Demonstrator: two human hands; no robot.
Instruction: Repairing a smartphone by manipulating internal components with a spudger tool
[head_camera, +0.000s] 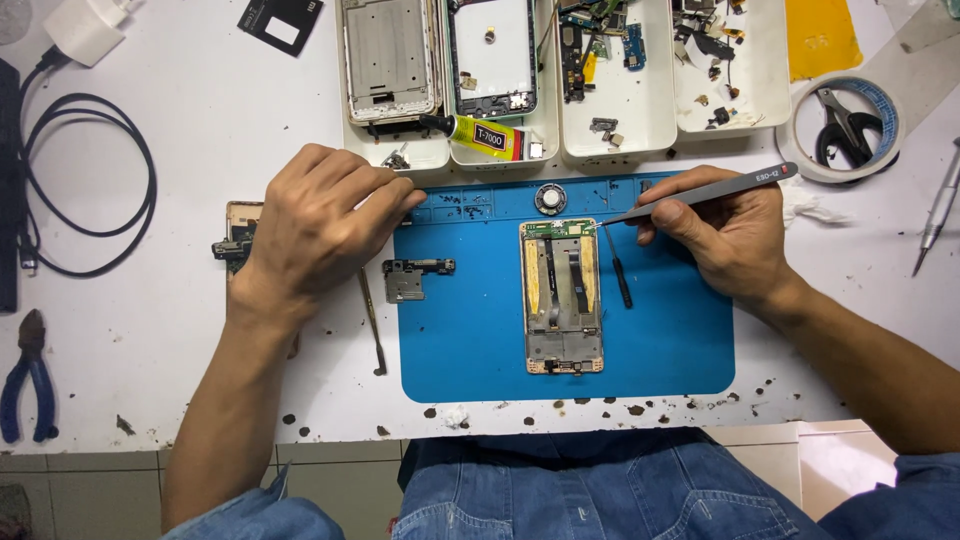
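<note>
1. White table (180, 380), stained, dark specks along front edge; we see it from above w/ blue jeans below.
2. Blue work mat (470, 340) lies centre of table.
3. Four white trays (620, 135) sit side by side at top, just behind mat; phone shells and small parts inside, a yellow glue tube (485, 135) across two of them.
4. Black cable (90, 190) coiled at far left, near a white charger (85, 28).
5. Left hand (320, 225) rests palm down at mat's top-left corner, fingers curled close together; we can't tell if it holds anything.
6. Right hand (725, 235) pinches grey tweezers (700, 192), tips pointing left.
7. Opened phone frame (561, 297), gold edges, lies upright mid-mat; tweezer tips touch its top-right corner by the green board.
8. Tape roll (805, 150) at right, small black cutters inside it.
9. Blue-handled pliers (28, 385) at left edge.
10. Small metal cover piece (410, 278) on mat, left of frame.
11. Thin black screwdriver (620, 275) just right of frame.
12. Round speaker part (550, 198) above frame.
</note>
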